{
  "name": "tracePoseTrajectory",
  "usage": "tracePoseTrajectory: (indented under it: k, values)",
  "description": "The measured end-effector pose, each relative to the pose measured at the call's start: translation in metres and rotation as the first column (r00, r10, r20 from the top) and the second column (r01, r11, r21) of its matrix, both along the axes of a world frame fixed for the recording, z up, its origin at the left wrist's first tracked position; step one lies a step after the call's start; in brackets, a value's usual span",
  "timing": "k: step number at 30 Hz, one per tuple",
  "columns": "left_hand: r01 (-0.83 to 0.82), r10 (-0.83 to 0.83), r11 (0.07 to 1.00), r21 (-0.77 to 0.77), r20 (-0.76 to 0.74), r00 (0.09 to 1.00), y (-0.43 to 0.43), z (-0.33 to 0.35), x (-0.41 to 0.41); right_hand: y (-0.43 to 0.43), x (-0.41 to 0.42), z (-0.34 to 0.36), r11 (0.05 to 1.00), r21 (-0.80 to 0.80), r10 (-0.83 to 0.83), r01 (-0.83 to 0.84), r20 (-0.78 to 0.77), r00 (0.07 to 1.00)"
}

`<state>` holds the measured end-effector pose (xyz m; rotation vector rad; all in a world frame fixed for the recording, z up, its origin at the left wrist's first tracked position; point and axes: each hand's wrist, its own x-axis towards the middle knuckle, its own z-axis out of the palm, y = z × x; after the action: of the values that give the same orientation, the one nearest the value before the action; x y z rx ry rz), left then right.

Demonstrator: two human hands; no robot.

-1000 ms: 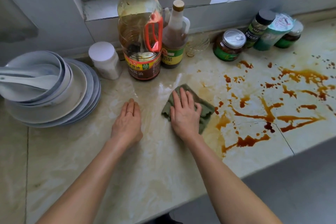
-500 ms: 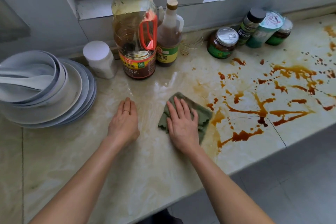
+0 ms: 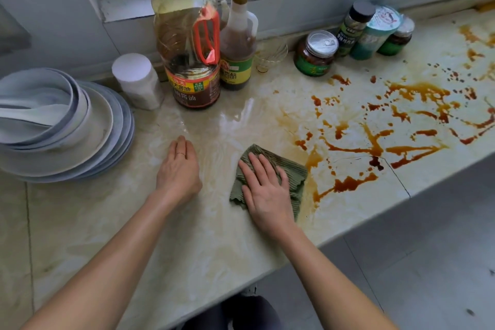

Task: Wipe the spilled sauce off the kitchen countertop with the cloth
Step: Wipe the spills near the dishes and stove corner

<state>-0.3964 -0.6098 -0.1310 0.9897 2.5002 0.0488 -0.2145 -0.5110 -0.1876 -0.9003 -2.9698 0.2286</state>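
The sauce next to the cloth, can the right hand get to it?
Probably yes: the right hand presses the cloth flat, the nearest sauce lies just beside it, nothing stands between.

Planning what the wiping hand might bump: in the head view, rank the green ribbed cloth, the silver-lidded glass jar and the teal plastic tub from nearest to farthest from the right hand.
1. Green ribbed cloth, pressed under the right hand.
2. Silver-lidded glass jar, behind, by the wall.
3. Teal plastic tub, farther right along the wall.
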Motion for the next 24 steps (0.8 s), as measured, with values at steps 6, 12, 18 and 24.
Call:
tracePoseTrajectory:
  k: [6, 12, 18, 24]
  values:
    - [-0.024, 0.019, 0.992, 0.125, 0.036, 0.999, -0.001, 0.005, 0.02, -0.012, 0.052, -0.003, 0.976, 0.032, 0.218, -0.217, -0.03, 0.975]
    - [0.034, -0.044, 0.98, 0.196, 0.045, 0.998, 0.003, 0.009, 0.06, 0.035, 0.026, 0.001, 0.998, 0.018, 0.056, -0.056, -0.027, 0.998]
    - [0.06, -0.065, 0.977, 0.206, 0.018, 0.998, 0.018, 0.007, 0.098, 0.011, 0.091, -0.005, 0.937, 0.036, 0.349, -0.347, -0.063, 0.935]
    - [0.04, -0.039, 0.989, 0.139, -0.014, 0.999, 0.021, -0.001, 0.116, 0.06, 0.081, -0.002, 0.976, 0.048, 0.216, -0.214, -0.041, 0.976]
